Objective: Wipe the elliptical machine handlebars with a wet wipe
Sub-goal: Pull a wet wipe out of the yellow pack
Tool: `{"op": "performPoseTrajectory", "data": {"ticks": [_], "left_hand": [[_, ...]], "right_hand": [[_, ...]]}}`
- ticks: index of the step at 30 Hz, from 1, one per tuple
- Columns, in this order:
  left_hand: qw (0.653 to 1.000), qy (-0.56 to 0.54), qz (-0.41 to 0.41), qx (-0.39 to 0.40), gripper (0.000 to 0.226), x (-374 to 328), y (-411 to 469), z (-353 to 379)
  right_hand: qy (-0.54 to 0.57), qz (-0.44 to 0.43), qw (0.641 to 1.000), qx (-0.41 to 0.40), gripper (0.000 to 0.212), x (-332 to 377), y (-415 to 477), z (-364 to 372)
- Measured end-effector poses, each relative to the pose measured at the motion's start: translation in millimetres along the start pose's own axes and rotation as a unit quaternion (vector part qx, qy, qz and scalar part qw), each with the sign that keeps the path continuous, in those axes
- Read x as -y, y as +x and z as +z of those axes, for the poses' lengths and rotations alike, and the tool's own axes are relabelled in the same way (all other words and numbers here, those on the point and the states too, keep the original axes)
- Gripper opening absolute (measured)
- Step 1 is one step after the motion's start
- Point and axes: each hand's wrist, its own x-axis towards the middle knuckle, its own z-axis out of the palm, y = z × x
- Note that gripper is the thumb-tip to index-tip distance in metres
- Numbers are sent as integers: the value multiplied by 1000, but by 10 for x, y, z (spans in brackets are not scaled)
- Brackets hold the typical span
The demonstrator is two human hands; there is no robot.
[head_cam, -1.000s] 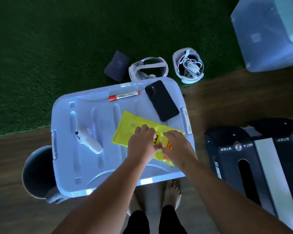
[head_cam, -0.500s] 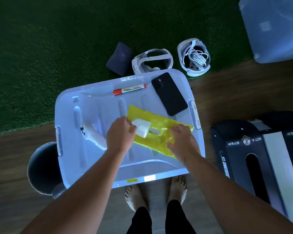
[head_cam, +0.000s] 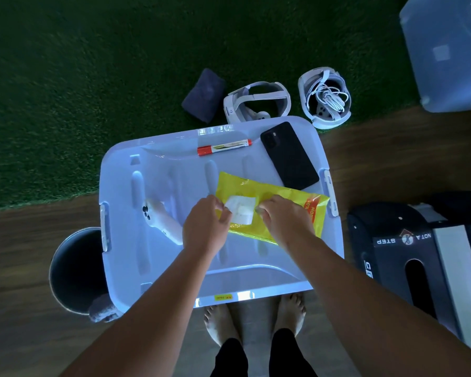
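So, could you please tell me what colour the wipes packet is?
Yellow, with an orange panel at one end; the wipes packet shows clearly in the head view.

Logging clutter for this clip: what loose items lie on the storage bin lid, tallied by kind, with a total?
Wet wipe packs: 1, yellow wipe pack, both hands at its white flap
Phones: 1, black phone
Markers: 1, red-capped marker
Controllers: 1, white controller
Total: 4 on the bin lid
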Motion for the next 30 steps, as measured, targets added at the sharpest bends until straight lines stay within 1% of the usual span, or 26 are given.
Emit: {"op": "performPoseTrajectory", "data": {"ticks": [3,9,11,13,15,22,26,30], "left_hand": [[1000,12,10,-9,16,13,-19,32],[998,44,46,3,18,12,-30,37],[995,67,72,13,26,25,-18,48],[989,103,98,35,40,45,-7,55],[983,135,111,50,48,49,-10,54],[980,164,94,63,54,-31,-55,69],[979,169,88,70,54,-41,-53,52],[978,177,70,81,55,-81,-67,48]], "right_hand": [[-28,6,1000,8,29,43,78,-31],[-80,-12,997,5,22,91,196,-52],[-76,-16,997,0,21,97,202,-55],[-65,-19,998,-2,21,72,191,-70],[-60,-27,998,-3,21,34,159,-95],[-82,-50,995,0,20,14,81,-135],[-62,-54,996,14,19,-9,65,-125],[-30,-22,999,17,16,-123,-57,-159]]}}
